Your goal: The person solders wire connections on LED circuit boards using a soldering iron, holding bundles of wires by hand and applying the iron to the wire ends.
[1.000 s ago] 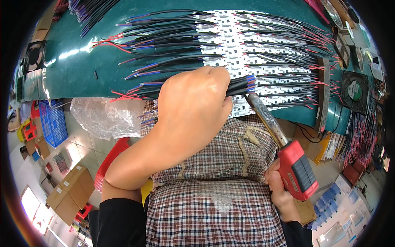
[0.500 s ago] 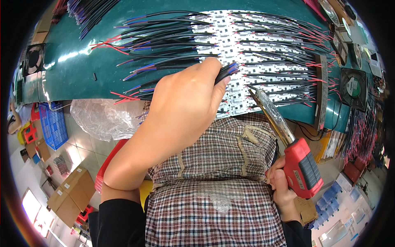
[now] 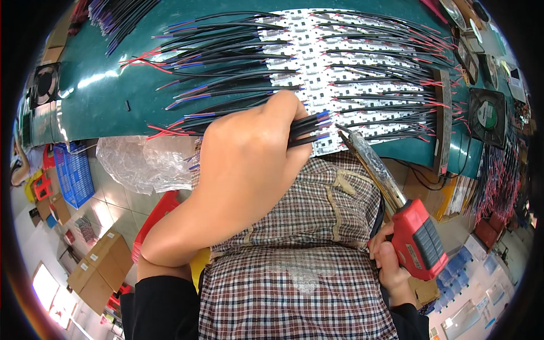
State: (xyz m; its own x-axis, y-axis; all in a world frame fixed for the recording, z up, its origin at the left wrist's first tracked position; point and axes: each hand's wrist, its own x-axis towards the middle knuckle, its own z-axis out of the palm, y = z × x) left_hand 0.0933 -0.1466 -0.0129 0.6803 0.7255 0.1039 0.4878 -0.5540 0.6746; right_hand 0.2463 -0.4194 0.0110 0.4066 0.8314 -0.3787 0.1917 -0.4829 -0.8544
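My left hand (image 3: 249,139) is closed round a bundle of black cables (image 3: 306,128) whose stripped ends show blue and red wires. It hovers over the near part of a white panel of small circuit boards (image 3: 309,62). Black cables stick out from both sides of that panel. My right hand (image 3: 390,263) grips a red soldering gun (image 3: 420,238) with a black side grip, low at the right. Its long metal barrel points up and left, and the tip is just right of the bundle's ends. Whether the tip touches anything I cannot tell.
The panel lies on a green-topped table (image 3: 102,116). A dark bar (image 3: 442,122) lies across the right-hand wires, beside a black fan (image 3: 487,118). Another fan (image 3: 46,85) stands far left. A clear plastic bag (image 3: 144,164) hangs at the near edge; more cables (image 3: 122,22) lie back left.
My left hand and its cables have come down toward the table's near edge, and more cable ends show. The soldering gun has shifted slightly lower with my right hand.
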